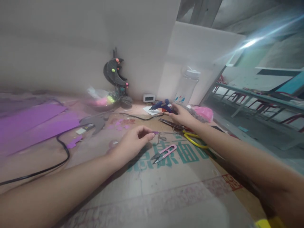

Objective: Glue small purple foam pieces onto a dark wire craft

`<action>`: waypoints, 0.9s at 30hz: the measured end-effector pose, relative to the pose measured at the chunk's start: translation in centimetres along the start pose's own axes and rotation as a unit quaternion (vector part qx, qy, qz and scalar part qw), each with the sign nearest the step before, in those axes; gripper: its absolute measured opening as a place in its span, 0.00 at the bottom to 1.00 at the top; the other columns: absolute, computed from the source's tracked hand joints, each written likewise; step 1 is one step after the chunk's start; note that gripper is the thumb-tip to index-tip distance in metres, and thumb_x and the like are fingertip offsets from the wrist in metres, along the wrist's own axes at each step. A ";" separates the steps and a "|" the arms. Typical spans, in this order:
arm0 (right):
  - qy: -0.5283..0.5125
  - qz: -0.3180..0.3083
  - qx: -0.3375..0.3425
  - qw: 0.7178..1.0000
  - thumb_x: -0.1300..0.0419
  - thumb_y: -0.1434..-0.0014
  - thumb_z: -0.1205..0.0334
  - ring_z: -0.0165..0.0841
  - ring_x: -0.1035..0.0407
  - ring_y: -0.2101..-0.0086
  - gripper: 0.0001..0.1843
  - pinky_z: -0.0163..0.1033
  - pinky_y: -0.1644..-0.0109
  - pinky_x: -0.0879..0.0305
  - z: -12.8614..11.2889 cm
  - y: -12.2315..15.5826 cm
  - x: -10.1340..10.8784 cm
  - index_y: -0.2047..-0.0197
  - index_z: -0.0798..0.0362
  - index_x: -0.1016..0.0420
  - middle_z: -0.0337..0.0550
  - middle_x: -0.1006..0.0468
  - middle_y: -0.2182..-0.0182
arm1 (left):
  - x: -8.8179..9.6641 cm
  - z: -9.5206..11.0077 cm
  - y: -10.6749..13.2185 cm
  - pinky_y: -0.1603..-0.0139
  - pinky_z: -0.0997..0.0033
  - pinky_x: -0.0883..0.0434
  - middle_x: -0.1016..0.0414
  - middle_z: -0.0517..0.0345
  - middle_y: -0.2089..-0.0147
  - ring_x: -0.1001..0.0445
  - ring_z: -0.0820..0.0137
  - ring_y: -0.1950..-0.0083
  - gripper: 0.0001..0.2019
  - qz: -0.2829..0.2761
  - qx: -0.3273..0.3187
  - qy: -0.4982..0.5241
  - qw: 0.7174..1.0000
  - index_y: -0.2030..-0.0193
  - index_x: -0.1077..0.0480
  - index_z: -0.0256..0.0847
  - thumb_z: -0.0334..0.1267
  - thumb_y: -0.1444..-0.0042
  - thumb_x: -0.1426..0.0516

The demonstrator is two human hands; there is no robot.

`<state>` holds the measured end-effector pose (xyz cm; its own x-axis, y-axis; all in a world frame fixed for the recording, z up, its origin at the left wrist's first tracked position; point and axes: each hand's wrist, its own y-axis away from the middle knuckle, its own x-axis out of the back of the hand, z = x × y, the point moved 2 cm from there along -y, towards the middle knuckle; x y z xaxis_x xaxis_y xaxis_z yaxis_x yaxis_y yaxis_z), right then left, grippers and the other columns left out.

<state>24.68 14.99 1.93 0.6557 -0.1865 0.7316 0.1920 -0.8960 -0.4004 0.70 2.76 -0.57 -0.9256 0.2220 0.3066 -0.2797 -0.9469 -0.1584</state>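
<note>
My left hand (137, 141) is closed in a pinch on a small purple piece (155, 132). Thin grey-brown string (162, 136) lies just right of that piece; whether the two are joined I cannot tell. Farther back, my right hand (181, 114) has its fingers closed around the handle of a blue glue gun (161, 105), whose nozzle points left over a white paper (150, 110). Thread snips (165, 153) with pink handles lie on the cardboard (133, 196) between my forearms. Yellow-handled scissors (196, 141) rest below my right wrist.
Purple sheets (35, 123) and a black cable (64, 148) spread across the left. At the back stand a dark crescent-shaped ornament (114, 72), a small digital clock (148, 98) and a clear bottle (186, 87). A pink plastic bag (204, 113) sits behind my right forearm.
</note>
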 end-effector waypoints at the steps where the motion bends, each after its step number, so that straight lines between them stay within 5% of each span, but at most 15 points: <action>1: 0.014 -0.011 -0.007 1.000 0.36 0.47 0.60 0.41 0.30 0.51 0.28 0.47 0.44 0.37 0.3 -0.8 -0.2 0.44 0.58 0.32 0.54 0.25 0.49 | 0.0 0.0 0.0 0.65 0.71 0.33 0.24 0.58 0.66 0.25 0.68 0.64 0.12 -0.001 0.000 0.002 1.000 0.62 0.29 0.40 0.47 0.43 0.43; 7: 0.054 -0.039 -0.066 0.996 0.34 0.49 0.62 0.42 0.26 0.57 0.20 0.43 0.50 0.34 0.8 -3.8 -1.3 0.54 0.61 0.25 0.55 0.20 0.57 | 0.0 0.6 0.2 0.67 0.71 0.34 0.24 0.58 0.68 0.27 0.68 0.67 0.12 0.003 0.014 -0.004 1.000 0.63 0.29 0.40 0.48 0.43 0.43; 13: 0.043 -0.017 -0.074 0.996 0.38 0.46 0.62 0.36 0.27 0.68 0.14 0.39 0.60 0.33 -0.9 -3.2 -0.9 0.57 0.60 0.26 0.50 0.20 0.67 | 0.0 0.4 0.0 0.65 0.72 0.34 0.25 0.59 0.67 0.27 0.70 0.66 0.13 0.006 0.000 -0.001 1.000 0.64 0.29 0.39 0.48 0.43 0.43; 17: 0.008 -0.016 -0.080 0.997 0.41 0.42 0.58 0.31 0.29 0.75 0.12 0.36 0.68 0.33 -2.4 -0.7 0.4 0.59 0.57 0.28 0.45 0.22 0.73 | 0.1 0.4 0.0 0.65 0.72 0.35 0.27 0.60 0.68 0.29 0.69 0.66 0.13 0.012 -0.005 -0.012 1.000 0.64 0.29 0.40 0.48 0.41 0.45; 20: -0.042 -0.026 -0.088 0.995 0.42 0.41 0.54 0.33 0.29 0.75 0.13 0.38 0.69 0.31 -3.8 2.3 1.5 0.69 0.55 0.28 0.44 0.24 0.78 | 0.2 0.5 0.1 0.64 0.71 0.35 0.26 0.60 0.67 0.29 0.69 0.65 0.14 0.018 -0.018 -0.015 1.000 0.66 0.29 0.40 0.49 0.41 0.46; 27: -0.185 0.023 -0.018 0.982 0.39 0.43 0.52 0.37 0.25 0.66 0.12 0.44 0.57 0.27 -5.9 9.3 2.6 0.62 0.52 0.26 0.47 0.20 0.63 | 0.1 0.3 0.0 0.61 0.69 0.34 0.24 0.57 0.68 0.27 0.67 0.64 0.16 0.017 -0.014 -0.001 1.000 0.67 0.31 0.39 0.52 0.42 0.45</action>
<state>23.84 3.77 3.34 0.8844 -0.0737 0.4608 0.1345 -0.9052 -0.4030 0.69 2.72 -0.21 -0.9340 0.1898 0.3027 -0.2558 -0.9467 -0.1956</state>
